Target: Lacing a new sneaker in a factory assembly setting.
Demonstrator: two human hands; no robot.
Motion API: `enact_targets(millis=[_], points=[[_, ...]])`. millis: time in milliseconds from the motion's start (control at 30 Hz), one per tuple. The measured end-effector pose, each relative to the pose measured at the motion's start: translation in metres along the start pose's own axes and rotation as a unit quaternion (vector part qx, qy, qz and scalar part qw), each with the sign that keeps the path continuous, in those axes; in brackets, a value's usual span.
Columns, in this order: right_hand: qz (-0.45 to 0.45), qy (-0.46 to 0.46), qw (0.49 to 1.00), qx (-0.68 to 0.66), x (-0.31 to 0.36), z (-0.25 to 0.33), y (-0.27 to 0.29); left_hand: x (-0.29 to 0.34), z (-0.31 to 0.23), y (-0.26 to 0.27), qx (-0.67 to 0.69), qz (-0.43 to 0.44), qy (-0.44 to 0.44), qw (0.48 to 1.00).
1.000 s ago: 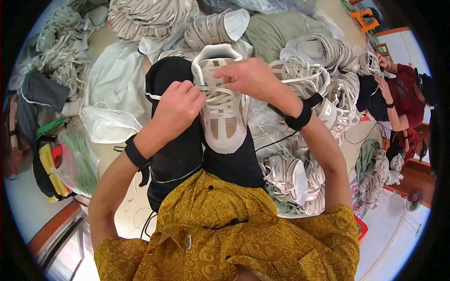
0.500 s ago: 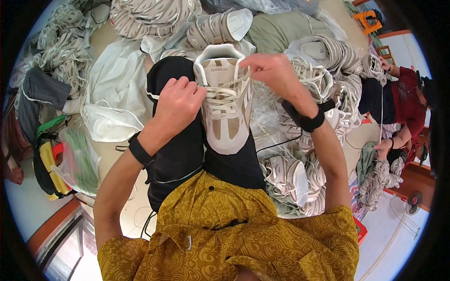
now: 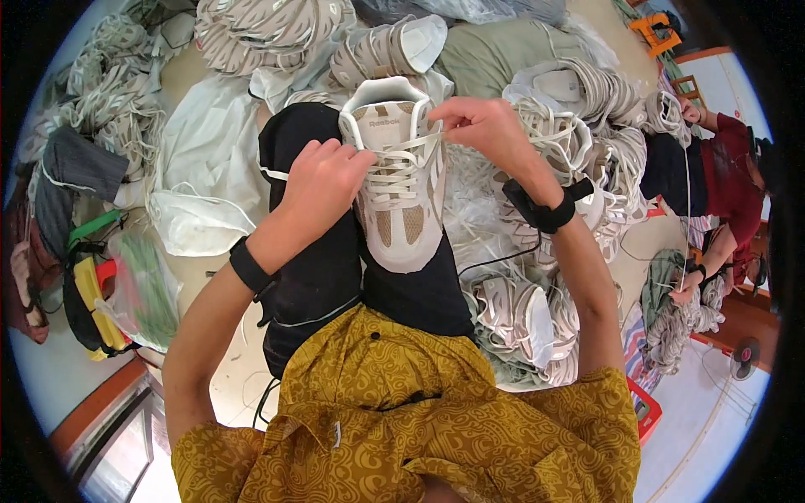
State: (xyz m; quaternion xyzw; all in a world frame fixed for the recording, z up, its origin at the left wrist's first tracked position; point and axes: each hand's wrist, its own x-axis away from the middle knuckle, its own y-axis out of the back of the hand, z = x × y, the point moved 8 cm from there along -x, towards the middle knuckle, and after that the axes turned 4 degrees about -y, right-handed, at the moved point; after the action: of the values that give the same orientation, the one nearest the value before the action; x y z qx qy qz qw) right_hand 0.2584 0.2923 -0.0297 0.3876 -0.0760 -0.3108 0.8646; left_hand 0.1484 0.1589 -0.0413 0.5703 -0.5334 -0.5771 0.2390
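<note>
A beige and white sneaker upper (image 3: 404, 239) lies on my black-trousered thighs, its toe toward me and its opening away. Cream shoelace (image 3: 394, 180) crosses its lower eyelets in several rows, and the tongue shows bare above them. My left hand (image 3: 327, 186) is closed at the upper's left eyelet edge, gripping the shoelace there; its fingertips are partly hidden. At the right eyelet edge, near the top, my right hand (image 3: 482, 130) pinches the shoelace between thumb and fingers.
Stacked uppers (image 3: 272, 33) lie ahead, with more uppers (image 3: 524, 314) at my right and a heap (image 3: 105, 92) at far left. White plastic sheeting (image 3: 205, 142) and a yellow-black bag (image 3: 92, 306) are on the left. Another person (image 3: 725, 176) works at far right.
The sneaker upper has shifted slightly left and tilted a little. Both hands stay on the lace, the right a touch lower. The other person's lower hand has moved down.
</note>
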Motion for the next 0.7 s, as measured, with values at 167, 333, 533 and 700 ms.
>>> enact_targets(millis=[167,333,533,700], points=[[0.011,0.003,0.999,-0.037,-0.003,0.005,-0.007,-0.007,0.003,-0.006,-0.003,0.051,-0.019,0.999],[0.025,-0.021,0.998,-0.054,-0.008,0.002,-0.015,-0.011,-0.006,-0.006,-0.027,0.042,-0.072,0.996],[0.036,-0.037,0.995,-0.085,-0.012,0.009,-0.023,-0.011,-0.011,0.005,-0.093,-0.029,-0.123,0.988],[0.051,-0.031,0.991,-0.121,-0.012,0.015,-0.033,-0.007,-0.003,0.009,-0.148,-0.072,-0.058,0.985]])
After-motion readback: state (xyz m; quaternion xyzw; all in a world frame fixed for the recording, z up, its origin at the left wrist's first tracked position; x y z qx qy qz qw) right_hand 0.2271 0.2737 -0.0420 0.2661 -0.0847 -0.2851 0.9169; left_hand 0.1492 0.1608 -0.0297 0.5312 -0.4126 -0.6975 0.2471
